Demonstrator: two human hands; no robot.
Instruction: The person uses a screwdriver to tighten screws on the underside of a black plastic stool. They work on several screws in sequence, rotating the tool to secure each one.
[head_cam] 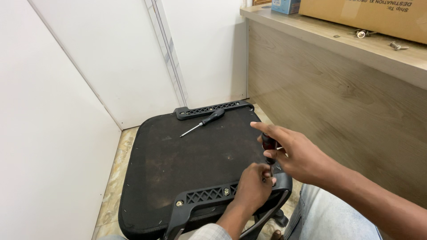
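An upturned black chair seat (178, 164) lies on the floor with its underside facing up. My right hand (296, 153) grips the dark handle of a screwdriver (268, 144), held upright over the near right corner of the seat. My left hand (253, 184) pinches the screwdriver's shaft near its tip, on the black armrest bracket (209, 195) bolted along the near edge. A second black screwdriver (204, 122) lies loose on the seat near the far bracket (213, 109).
White wall panels (66, 111) close in the left and back. A wooden desk side (338, 106) stands at the right; on its top lie a cardboard box (369, 13), a small blue box (284, 5) and loose screws (362, 33). Tiled floor (113, 178) shows at the left.
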